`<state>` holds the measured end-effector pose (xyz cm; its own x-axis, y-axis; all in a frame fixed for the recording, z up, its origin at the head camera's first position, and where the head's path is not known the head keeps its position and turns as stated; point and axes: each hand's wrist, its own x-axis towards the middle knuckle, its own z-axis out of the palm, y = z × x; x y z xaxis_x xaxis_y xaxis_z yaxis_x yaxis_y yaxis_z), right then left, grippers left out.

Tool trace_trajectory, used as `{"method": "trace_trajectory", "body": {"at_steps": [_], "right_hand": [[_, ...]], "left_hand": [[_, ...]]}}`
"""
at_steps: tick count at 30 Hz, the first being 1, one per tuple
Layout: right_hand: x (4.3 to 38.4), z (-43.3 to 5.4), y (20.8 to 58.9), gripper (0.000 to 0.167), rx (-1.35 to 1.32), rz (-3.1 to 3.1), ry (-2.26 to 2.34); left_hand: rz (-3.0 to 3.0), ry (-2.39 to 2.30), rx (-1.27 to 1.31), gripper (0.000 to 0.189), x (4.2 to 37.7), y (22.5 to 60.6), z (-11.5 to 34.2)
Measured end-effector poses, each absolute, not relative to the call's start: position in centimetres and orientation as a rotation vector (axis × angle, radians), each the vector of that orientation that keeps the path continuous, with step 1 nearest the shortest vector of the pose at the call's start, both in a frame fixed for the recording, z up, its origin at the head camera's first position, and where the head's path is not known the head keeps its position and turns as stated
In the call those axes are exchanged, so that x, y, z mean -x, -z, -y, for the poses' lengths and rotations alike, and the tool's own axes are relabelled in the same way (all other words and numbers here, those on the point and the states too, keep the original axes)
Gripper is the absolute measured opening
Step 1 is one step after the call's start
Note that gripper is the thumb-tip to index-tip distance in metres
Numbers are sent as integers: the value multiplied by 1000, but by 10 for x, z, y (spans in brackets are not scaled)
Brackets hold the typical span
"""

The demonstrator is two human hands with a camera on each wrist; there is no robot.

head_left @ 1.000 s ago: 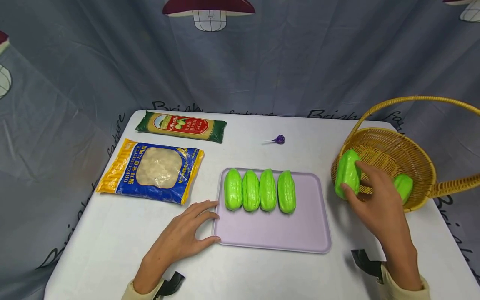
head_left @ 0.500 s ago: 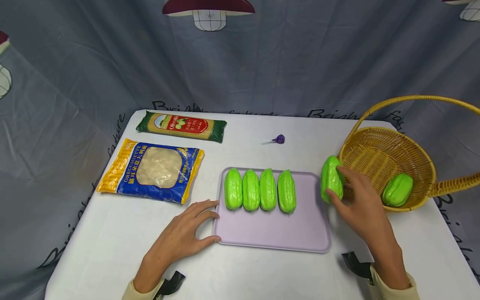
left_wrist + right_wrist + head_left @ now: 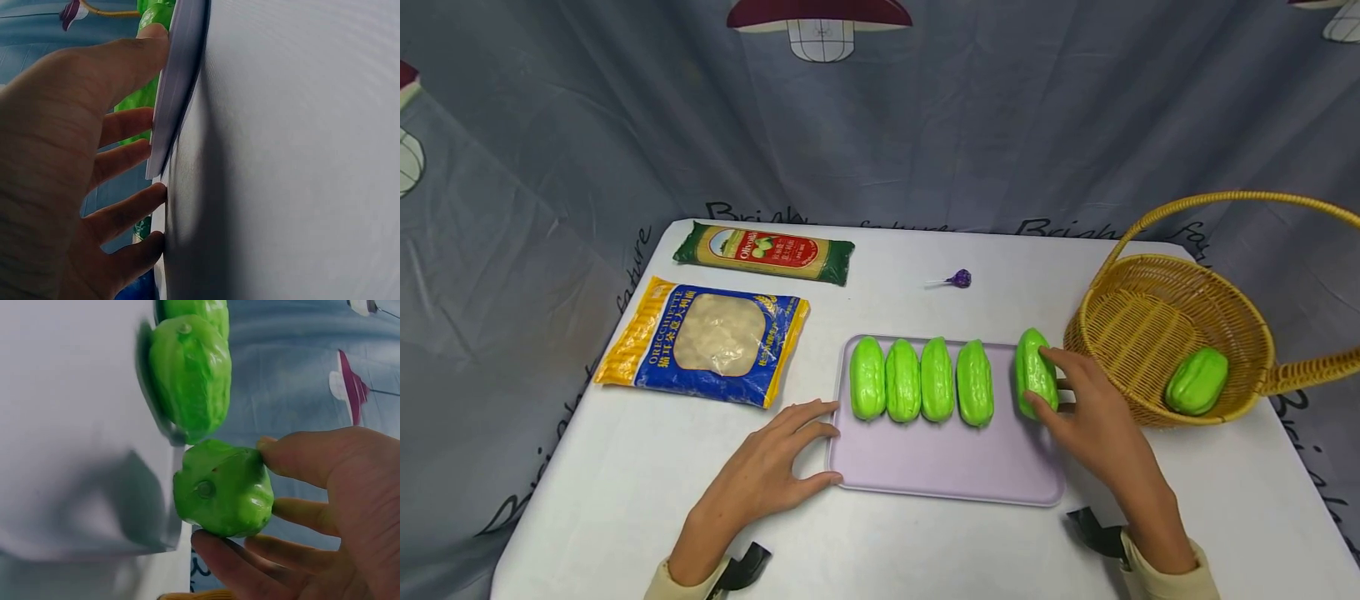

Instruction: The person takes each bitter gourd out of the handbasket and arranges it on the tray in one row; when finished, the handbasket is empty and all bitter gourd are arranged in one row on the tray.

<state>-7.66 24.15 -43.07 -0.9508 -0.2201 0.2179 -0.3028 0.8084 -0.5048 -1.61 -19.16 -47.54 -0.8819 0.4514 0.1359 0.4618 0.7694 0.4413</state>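
My right hand point(image 3: 1093, 417) pinches a glossy green ridged vegetable point(image 3: 1035, 373) between thumb and fingers, over the right end of a lilac tray point(image 3: 940, 467). In the right wrist view, the held green ridged vegetable point(image 3: 222, 490) shows its round stem end and casts a shadow on the tray. Several similar vegetables point(image 3: 936, 381) lie side by side across the tray's left and middle. My left hand point(image 3: 767, 462) rests with spread, relaxed fingers against the tray's left edge. Its thumb point(image 3: 134, 62) touches the tray rim point(image 3: 181, 69) in the left wrist view.
A yellow wicker basket point(image 3: 1138, 321) with a tall handle stands at right, one green vegetable point(image 3: 1197, 381) inside. Behind the tray lies a purple lollipop point(image 3: 961, 278). At left are a blue and yellow orecchiette bag point(image 3: 703, 342) and a green-ended pasta packet point(image 3: 763, 252).
My right hand has carried the green ridged vegetable leftward from the basket to above the tray's right end. The left hand and the tray have stayed put.
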Motion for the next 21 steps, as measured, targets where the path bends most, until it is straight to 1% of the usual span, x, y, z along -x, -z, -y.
{"method": "trace_trajectory", "body": {"at_steps": [9,21], "right_hand": [[76,-232,436,70,-443,2912,-789],[83,-221,438,68,-456,2991,-758]], "left_hand": [[2921,745,764,52,16,476,191],[2919,749,763,52,16,476,191]]}}
